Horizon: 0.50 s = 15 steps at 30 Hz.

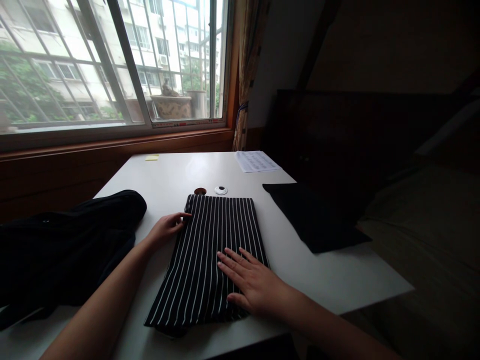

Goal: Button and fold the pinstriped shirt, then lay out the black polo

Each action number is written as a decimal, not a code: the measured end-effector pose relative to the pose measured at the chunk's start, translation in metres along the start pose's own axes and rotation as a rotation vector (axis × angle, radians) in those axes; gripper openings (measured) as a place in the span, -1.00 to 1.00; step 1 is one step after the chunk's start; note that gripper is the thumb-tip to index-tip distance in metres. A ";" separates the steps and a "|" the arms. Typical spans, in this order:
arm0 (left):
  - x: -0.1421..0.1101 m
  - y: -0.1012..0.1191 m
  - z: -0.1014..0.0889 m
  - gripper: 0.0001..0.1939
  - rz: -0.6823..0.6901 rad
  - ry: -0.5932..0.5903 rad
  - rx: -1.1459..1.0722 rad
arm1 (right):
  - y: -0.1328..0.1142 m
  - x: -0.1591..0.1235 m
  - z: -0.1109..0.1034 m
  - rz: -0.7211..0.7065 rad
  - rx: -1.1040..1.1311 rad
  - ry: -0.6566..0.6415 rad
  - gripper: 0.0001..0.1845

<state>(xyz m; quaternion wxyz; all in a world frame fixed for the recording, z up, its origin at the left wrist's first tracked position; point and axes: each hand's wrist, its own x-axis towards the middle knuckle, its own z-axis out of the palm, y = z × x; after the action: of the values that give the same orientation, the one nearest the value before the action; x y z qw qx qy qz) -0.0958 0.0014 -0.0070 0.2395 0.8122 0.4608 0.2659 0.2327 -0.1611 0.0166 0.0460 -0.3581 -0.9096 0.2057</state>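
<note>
"Where was the striped cloth, and how were your hands placed?"

"It lay flat on the white bench, right in front of me, apparently folded. My hands were apart: the left hand had its fingers at the cloth's left edge, though I couldn't tell whether they pinched it; the right hand rested palm-down on the near right part, fingers slightly spread."

"What did smoothing it well call for?"

"A light, steady left hand at the edge, I judged, so the layers didn't slide, and a broad right palm pressing along the stripes, because the near end looked a little uneven."

"And the materials?"

"On the left, a dark garment slumped in a soft, rounded heap. In the middle, the cloth looked matte, black with thin white lines, roughly rectangular. On the right, a black cloth lay flat and sharp-cornered, too dark to show its weave."
</note>
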 end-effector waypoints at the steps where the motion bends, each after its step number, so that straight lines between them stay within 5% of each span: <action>1: 0.000 -0.001 0.001 -0.60 0.008 0.013 0.006 | 0.000 -0.001 -0.001 -0.005 0.001 -0.002 -0.23; 7: 0.001 0.013 0.006 -0.59 0.219 0.248 0.340 | 0.000 -0.006 -0.006 -0.067 0.010 -0.035 -0.29; 15: 0.016 0.059 0.037 -0.42 0.384 -0.008 0.600 | 0.001 -0.009 -0.006 -0.109 0.018 0.014 -0.32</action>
<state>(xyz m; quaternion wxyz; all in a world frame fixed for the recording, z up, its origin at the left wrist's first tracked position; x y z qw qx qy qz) -0.0280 -0.0168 0.0058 -0.0622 0.9193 0.3562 0.1556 0.2412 -0.1641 0.0226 0.0670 -0.3091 -0.9254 0.2086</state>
